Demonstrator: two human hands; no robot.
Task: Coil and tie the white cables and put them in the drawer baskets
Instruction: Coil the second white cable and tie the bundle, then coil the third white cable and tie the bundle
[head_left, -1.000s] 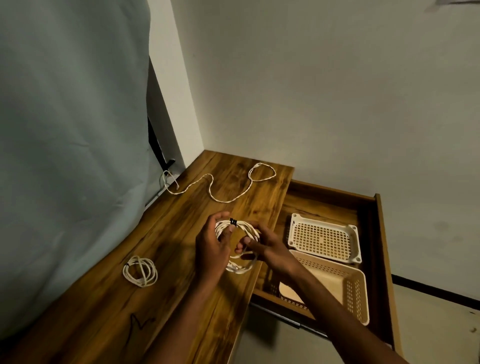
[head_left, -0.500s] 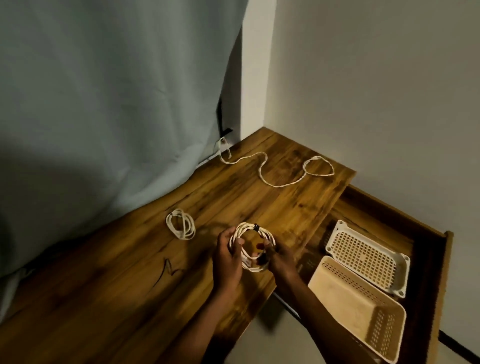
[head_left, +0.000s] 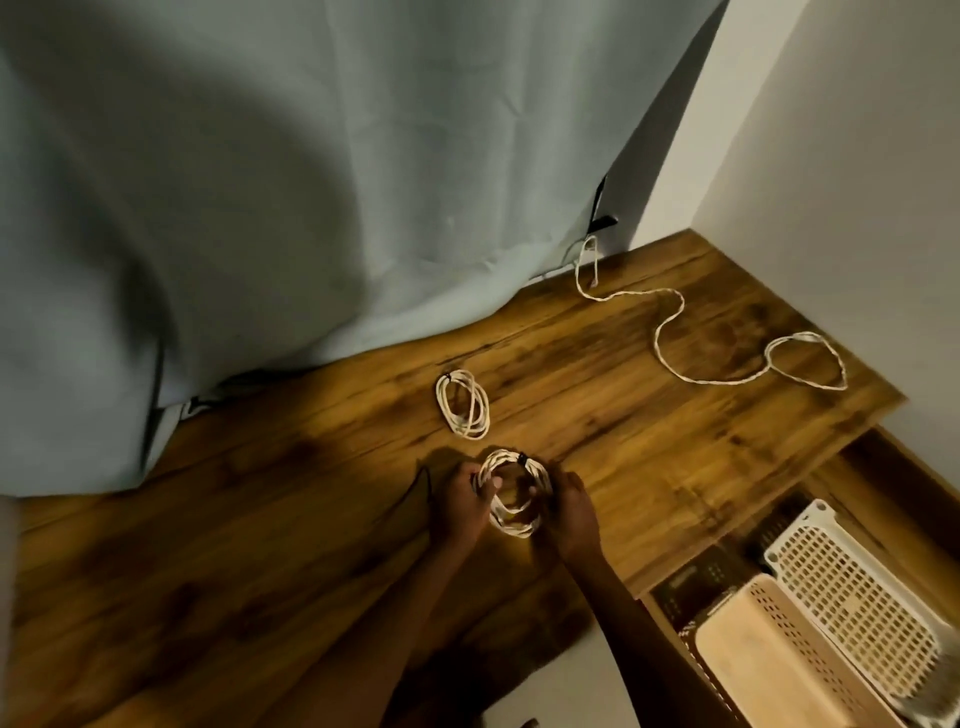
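Coil (head_left: 514, 500) of white cable, bound by a small black tie (head_left: 521, 458) at its far edge, sits between both hands just above the tabletop (head_left: 649, 447). Left hand (head_left: 460, 506) pinches its left side; right hand (head_left: 571, 514) grips its right side. A second coil (head_left: 462, 404) lies just beyond on the wood. A loose cable (head_left: 675, 338) snakes across the far corner. Two baskets, one white (head_left: 852, 597) and one beige (head_left: 769, 660), sit side by side in the open drawer (head_left: 883, 467) at right.
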